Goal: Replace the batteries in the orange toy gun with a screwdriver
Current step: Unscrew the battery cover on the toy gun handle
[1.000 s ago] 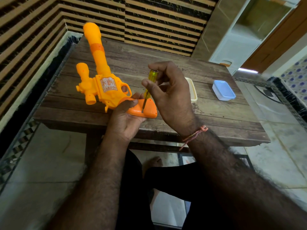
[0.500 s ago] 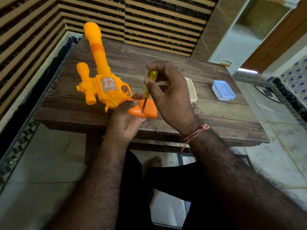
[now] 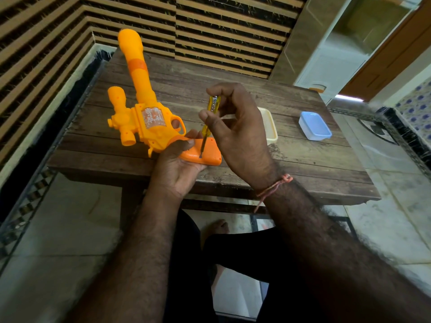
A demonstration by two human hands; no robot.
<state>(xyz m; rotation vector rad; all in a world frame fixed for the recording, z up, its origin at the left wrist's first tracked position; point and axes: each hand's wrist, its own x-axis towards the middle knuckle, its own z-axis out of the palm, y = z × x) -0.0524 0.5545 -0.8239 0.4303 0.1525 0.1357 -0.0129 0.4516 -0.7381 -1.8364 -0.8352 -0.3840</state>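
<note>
The orange toy gun [image 3: 142,117] lies on the wooden table [image 3: 303,159], barrel pointing away from me, scope on its left side. My left hand [image 3: 177,166] grips the gun's handle from below at the table's near edge. My right hand [image 3: 235,131] pinches the yellow transparent handle of a screwdriver [image 3: 208,120] between thumb and fingers. The screwdriver stands nearly upright, its tip set into a hole in the handle's flat side.
A cream open container [image 3: 270,127] sits on the table, partly behind my right hand. A blue-lidded box [image 3: 314,125] is further right. Slatted wall panels stand behind the table. My legs are under the near edge.
My right fingers have shifted slightly around the screwdriver handle, which stays on the same spot of the gun's handle. The gun and my left hand have hardly moved.
</note>
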